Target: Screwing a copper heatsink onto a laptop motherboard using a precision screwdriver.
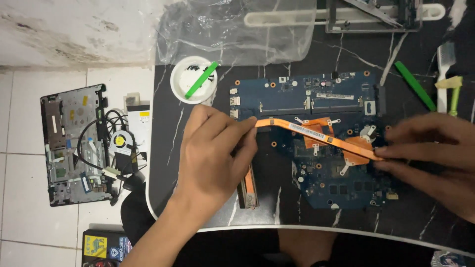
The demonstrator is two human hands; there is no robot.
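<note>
A blue laptop motherboard (316, 91) lies on a black marble-pattern table (168, 148). Across it runs a copper heat pipe (309, 131) with copper plates and a finned end near the table's front. My left hand (215, 155) grips the pipe's left end with thumb and fingers. My right hand (435, 155) pinches the pipe's right end at the board's right side. The pipe sits just over the board; whether it touches, I cannot tell.
A white round dish (190, 84) with small black screws and a green pry tool stands at the back left. Clear plastic bag (232, 29) behind it. Another green pry tool (415, 86) and a brush lie at the right. A laptop base shell (74, 143) and fan lie on the tiled floor.
</note>
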